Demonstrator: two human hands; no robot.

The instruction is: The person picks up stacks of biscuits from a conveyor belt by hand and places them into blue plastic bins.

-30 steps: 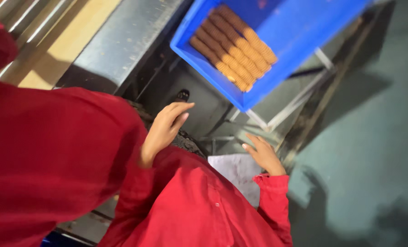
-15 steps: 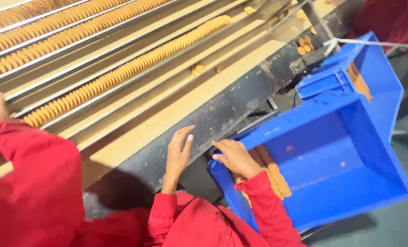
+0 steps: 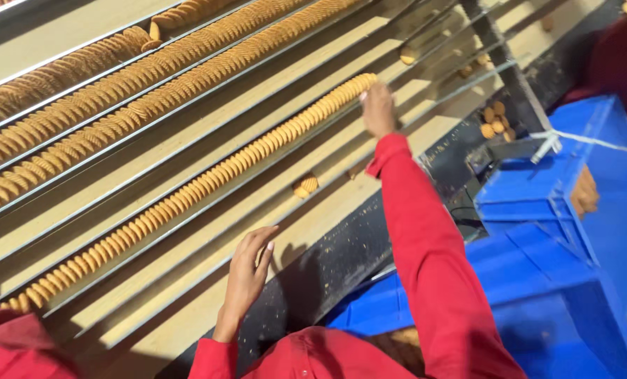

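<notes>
A long beige conveyor bench (image 3: 187, 295) divided by metal guide rails is shown, carrying lanes of round golden-brown biscuits stood on edge. The right hand (image 3: 378, 111), on an outstretched red sleeve, is placed against the far end of the nearest full row of biscuits (image 3: 208, 179); its fingers appear partly curled, and whether a biscuit is pinched cannot be told. The left hand (image 3: 249, 270) is rested spread and empty on the bench's near lane. A small loose stack of biscuits (image 3: 305, 184) lies apart in the next lane. Blue plastic crates (image 3: 538, 281) stand below. An uneven push at the row's end would probably topple or crack the leaning biscuits.
</notes>
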